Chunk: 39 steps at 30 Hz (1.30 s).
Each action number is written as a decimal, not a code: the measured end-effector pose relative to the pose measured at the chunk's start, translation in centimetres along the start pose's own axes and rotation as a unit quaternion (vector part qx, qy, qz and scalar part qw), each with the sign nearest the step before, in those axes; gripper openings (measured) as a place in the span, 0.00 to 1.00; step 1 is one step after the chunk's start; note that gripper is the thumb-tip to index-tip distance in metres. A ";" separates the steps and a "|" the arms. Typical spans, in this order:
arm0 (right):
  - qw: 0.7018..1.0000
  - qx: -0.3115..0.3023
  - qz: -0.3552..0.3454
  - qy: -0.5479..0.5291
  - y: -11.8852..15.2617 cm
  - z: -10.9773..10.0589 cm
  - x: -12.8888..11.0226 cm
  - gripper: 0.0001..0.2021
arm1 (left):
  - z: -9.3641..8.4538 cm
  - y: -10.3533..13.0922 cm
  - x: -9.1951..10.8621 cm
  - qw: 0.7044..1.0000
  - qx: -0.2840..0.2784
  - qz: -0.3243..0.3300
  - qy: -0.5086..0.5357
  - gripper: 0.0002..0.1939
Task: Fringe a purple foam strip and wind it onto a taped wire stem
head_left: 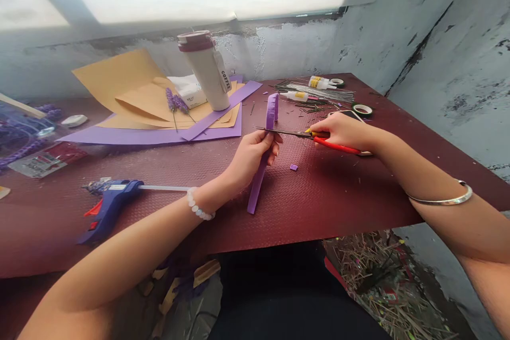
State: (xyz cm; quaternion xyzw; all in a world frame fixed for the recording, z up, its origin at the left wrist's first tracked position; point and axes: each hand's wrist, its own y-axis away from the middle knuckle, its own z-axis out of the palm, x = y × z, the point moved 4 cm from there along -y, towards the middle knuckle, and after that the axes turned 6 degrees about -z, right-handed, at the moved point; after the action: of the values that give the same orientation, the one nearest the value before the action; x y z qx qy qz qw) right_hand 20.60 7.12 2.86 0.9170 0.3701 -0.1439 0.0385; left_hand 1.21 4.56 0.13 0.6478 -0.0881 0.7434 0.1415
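Note:
A narrow purple strip (pixel 258 183) is pinched between the thumb and fingers of my left hand (pixel 255 154); its upper end curls over above the hand and its lower end hangs toward the table. My right hand (pixel 338 132) is closed around the red and yellow handles of the scissors (pixel 337 145). The scissor blades point left and lie across the strip just above my left fingertips. Whether the blades are parted is too fine to tell. A small purple scrap (pixel 294 167) lies on the table to the right of the strip.
On the dark red table (pixel 319 196) a blue glue gun (pixel 115 202) lies at left. Behind are tan and purple sheets (pixel 155 137), a coffee cup (pixel 207 74), lavender sprigs (pixel 175 102), glue bottles (pixel 319 83), wires (pixel 330 94) and tape (pixel 362 110).

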 end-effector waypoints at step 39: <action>0.992 -0.067 0.079 -0.073 0.3 0.0 0.3 0.24 | 0.0 0.1 0.0 1.000 0.011 0.017 0.020 0.16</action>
State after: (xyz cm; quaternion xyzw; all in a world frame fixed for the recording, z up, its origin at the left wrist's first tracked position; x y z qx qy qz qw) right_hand 21.02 7.12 2.80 0.9258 0.3010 -0.1823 0.1381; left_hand 1.20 4.45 0.17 0.6329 -0.0879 0.7594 0.1230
